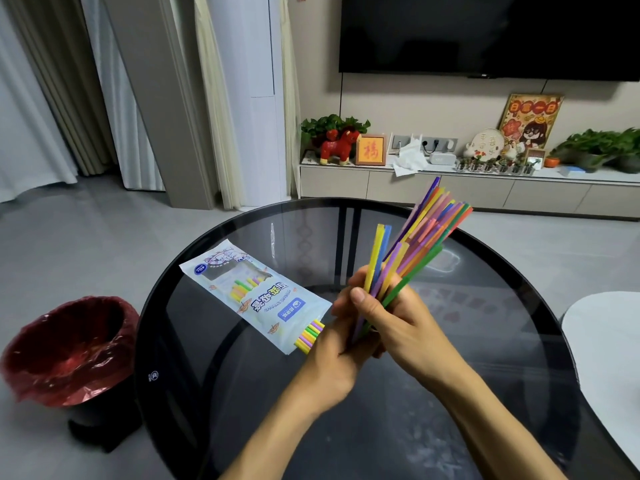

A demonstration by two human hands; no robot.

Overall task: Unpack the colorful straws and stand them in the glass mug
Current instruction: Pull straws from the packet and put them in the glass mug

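A bundle of colorful straws (420, 233) fans up and to the right above the round dark glass table (485, 341). My right hand (398, 320) is closed around its lower part, thumb on top. My left hand (332, 351) grips the bottom ends from below. To the left, the white and blue straw package (256, 292) lies flat on the table, its near end open. Several more straws (310, 336) stick out of that open end, close to my left hand. No glass mug is in view.
A bin lined with a red bag (69, 348) stands on the floor left of the table. A white surface (606, 344) shows at the right edge. Beyond the table runs a low cabinet (450, 188) with plants and ornaments, under a wall television (485, 32).
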